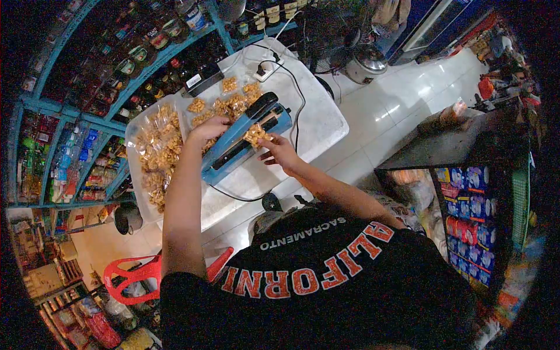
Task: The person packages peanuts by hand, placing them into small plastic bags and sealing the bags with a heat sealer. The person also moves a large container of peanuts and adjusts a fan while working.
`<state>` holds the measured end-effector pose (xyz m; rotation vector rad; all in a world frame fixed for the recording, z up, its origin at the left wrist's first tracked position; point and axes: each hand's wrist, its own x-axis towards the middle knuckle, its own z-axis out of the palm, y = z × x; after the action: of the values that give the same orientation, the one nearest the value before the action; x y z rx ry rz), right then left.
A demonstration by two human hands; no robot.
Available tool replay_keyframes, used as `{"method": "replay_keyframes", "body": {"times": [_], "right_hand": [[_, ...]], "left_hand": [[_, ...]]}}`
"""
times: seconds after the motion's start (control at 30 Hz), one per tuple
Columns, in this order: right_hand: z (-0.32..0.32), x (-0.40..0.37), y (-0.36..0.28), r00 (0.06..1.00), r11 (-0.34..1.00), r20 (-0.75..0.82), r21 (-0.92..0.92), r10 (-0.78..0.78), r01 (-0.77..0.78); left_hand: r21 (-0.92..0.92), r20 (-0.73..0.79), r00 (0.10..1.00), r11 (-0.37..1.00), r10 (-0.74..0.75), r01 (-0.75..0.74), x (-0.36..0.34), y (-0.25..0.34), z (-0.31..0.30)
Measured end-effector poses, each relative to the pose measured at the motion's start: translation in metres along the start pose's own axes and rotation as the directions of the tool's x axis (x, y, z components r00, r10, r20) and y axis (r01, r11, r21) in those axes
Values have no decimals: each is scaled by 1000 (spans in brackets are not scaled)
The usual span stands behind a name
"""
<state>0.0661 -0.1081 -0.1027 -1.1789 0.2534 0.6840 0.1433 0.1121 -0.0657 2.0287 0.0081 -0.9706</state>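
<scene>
A blue heat sealer (220,169) with black parts lies diagonally on the white table (324,119). My right hand (281,154) pinches a small clear bag of golden-brown snack pieces (256,135) at the sealer's near side. On the far left side of the sealer is my left hand (211,128), fingers bent together beside its upper arm; what they grip, if anything, is hidden. Several filled snack bags (233,105) lie beyond the left hand. To the left stands a translucent plastic tub (133,153) heaped with more filled snack bags.
A power strip (263,71) with a plugged-in black cord sits at the table's far end, the cord running along the right side. A black box (204,80) lies near the far left edge. Blue shelves (70,111) of bottles border the left; a red plastic chair (135,280) stands below.
</scene>
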Motion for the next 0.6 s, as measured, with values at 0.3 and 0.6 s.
{"method": "replay_keyframes", "body": {"times": [0.3,0.6], "right_hand": [[-1,5,6,1000,1000,-6,10,-16,16],[3,3,5,999,999,-13,-7,-33,33]], "left_hand": [[175,-70,996,984,47,-34,6,7,5],[311,-78,974,933,212,-179,26,-15,1]]}}
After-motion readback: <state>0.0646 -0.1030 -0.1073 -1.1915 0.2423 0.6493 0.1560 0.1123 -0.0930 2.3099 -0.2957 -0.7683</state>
